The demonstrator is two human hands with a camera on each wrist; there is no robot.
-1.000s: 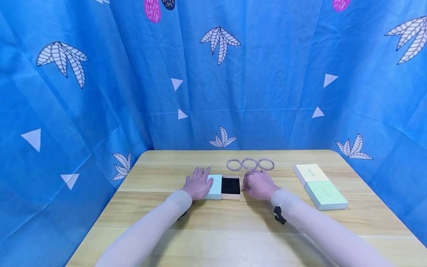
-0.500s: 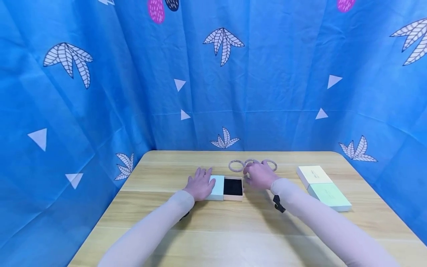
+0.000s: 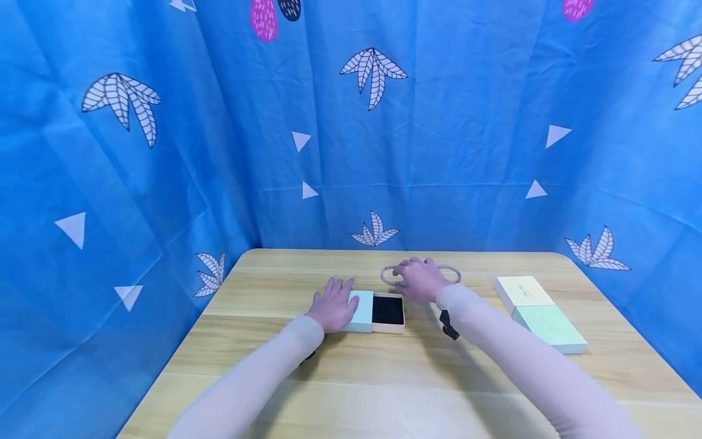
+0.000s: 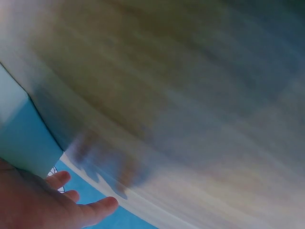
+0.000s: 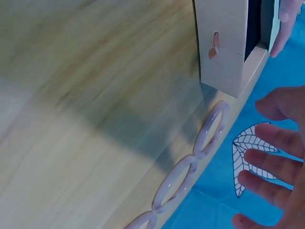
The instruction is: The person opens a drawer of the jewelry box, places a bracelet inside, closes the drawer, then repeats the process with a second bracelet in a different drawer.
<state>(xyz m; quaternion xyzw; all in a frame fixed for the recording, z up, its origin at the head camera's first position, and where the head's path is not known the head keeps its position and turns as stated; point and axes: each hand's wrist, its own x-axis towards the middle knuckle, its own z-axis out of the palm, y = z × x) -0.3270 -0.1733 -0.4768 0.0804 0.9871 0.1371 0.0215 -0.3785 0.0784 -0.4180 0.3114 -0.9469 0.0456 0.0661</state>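
A small box lies mid-table: its pale blue sleeve (image 3: 360,310) is pushed left and its tan drawer (image 3: 388,330) shows a black lining. My left hand (image 3: 336,305) rests flat on the sleeve with its fingers straight, and the sleeve's blue side (image 4: 24,138) fills the left wrist view's edge. Three pale pink bangles lie in a row behind the box. My right hand (image 3: 412,278) hovers over the middle one with fingers spread (image 5: 267,162), holding nothing. The left bangle (image 3: 387,276) and right bangle (image 3: 453,274) show beside it. In the right wrist view the bangles (image 5: 211,130) lie untouched beside the drawer (image 5: 224,43).
A cream box (image 3: 523,292) and a mint green box (image 3: 550,329) lie closed, end to end, at the table's right. The wooden table (image 3: 384,378) is walled in at the back and on both sides by a blue patterned curtain (image 3: 164,152).
My right hand has left the drawer's right side and moved back over the bangles, now covering the middle one. The left hand has stayed on the sleeve.
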